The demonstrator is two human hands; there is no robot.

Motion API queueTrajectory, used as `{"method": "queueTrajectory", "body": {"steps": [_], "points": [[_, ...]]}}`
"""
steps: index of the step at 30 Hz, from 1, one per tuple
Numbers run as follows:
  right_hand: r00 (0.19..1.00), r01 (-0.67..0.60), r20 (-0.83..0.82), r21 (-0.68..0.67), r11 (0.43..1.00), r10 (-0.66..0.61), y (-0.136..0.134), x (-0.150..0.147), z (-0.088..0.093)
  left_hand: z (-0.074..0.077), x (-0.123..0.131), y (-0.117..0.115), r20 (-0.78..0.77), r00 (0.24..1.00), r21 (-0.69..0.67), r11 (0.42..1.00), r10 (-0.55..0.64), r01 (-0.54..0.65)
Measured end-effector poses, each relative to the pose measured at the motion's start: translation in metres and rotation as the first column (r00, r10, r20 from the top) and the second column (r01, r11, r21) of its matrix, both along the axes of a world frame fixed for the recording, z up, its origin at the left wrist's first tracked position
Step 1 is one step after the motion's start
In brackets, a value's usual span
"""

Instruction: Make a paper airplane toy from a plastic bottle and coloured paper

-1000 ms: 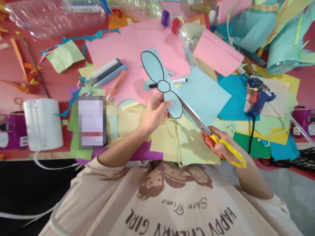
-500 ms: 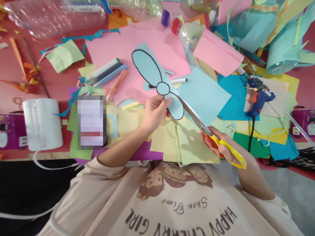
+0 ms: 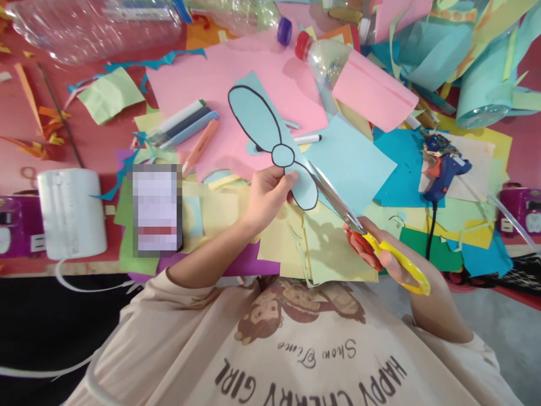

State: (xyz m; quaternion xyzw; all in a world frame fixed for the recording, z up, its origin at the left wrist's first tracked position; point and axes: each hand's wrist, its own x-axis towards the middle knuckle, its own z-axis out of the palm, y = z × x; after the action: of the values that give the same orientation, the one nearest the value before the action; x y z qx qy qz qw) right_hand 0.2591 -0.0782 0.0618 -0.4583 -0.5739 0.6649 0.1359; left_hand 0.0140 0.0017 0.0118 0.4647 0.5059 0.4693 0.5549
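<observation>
The left hand (image 3: 271, 196) has its grip pinching blue paper (image 3: 255, 115) with black outlines, over a pink sheet (image 3: 181, 79); the right hand (image 3: 391, 262) grips scissors (image 3: 357, 223), blades beside the paper's edge.

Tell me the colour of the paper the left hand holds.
The paper is light blue with black outlines, clearest in the head view.

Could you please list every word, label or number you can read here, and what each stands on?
"Show Time", upside down, on the shirt.
"HAPPY CHERRY GIRL", upside down, on the shirt; the middle word is partly cut off.
Phone screen: pixelated, unreadable.
Far-left purple package, far-right purple package: markings too small and blurred.
</observation>
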Motion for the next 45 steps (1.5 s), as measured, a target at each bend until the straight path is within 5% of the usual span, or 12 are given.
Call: {"method": "queueTrajectory", "body": {"steps": [11, 45], "points": [[0.999, -0.022, -0.049, 0.015, 1.0, 0.023, 0.009, -0.013, 0.006, 0.01, 0.002, -0.003, -0.063, 0.994, 0.004, 0.996, -0.084, 0.084], [0.99, 0.097, -0.083, -0.146, 0.984, -0.11, 0.002, -0.011, -0.002, -0.008, 0.0, 0.001, 0.12, 0.99, -0.025, 0.996, -0.079, 0.082]]}}
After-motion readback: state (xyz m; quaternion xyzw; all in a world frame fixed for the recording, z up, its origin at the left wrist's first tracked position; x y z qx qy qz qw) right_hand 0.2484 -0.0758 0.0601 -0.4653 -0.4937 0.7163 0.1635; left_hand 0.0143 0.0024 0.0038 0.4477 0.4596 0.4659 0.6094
